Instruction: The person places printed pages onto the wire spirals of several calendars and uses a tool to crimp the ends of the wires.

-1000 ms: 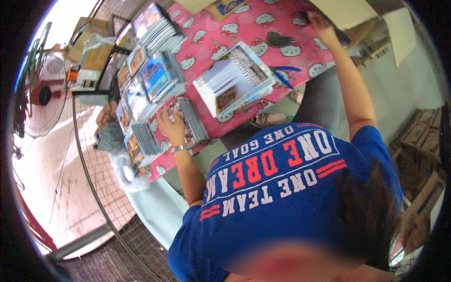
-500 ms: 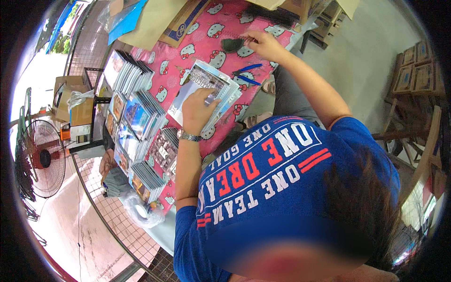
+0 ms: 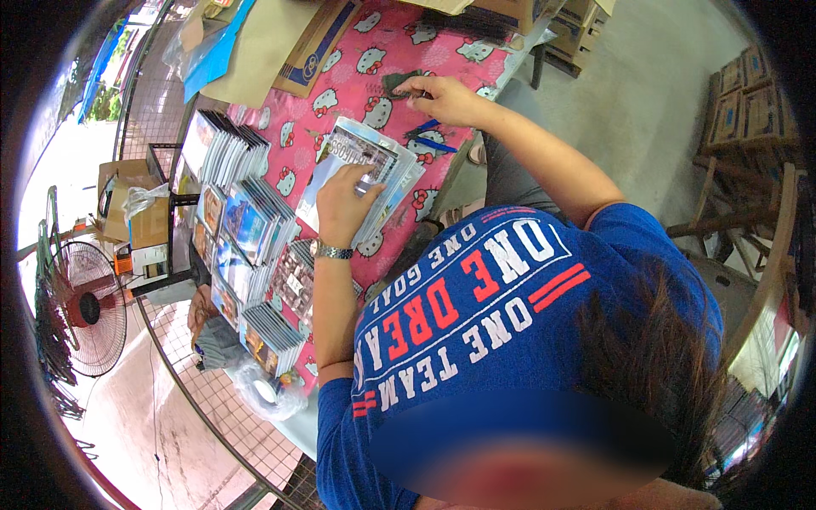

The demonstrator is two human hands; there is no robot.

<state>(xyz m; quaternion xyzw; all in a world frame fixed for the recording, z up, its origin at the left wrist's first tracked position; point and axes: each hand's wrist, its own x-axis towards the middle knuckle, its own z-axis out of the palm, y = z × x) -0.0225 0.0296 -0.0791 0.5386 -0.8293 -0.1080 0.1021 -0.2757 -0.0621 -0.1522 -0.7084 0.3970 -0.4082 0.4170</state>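
Observation:
My left hand point(image 3: 347, 202), with a metal watch at its wrist, rests on a stack of picture-covered booklets point(image 3: 389, 206). Its fingers and thumb press on the top cover, and a small shiny patch shows between them. Farther off, to the right, my right hand point(image 3: 448, 99) has its fingers bent together at a small dark green thing point(image 3: 396, 82) on the pink tablecloth point(image 3: 293, 136). The fingertips meet its edge; anything pinched in them is too small to make out. Blue-handled tools point(image 3: 435, 143) lie between my right hand and the booklets.
Several booklet piles point(image 3: 255, 212) line the table's left side, with a clear plastic roll point(image 3: 265, 391) at the near end. Another person's hand point(image 3: 202, 313) is beyond them. Cardboard point(image 3: 310, 55) covers the far end. A fan point(image 3: 87, 308) stands left; boxes point(image 3: 744, 110) are stacked right.
My right hand has come left and nearer, so its fingers now overlap the dark green thing's edge. My left hand stays on the booklets. The whole view has shifted slightly.

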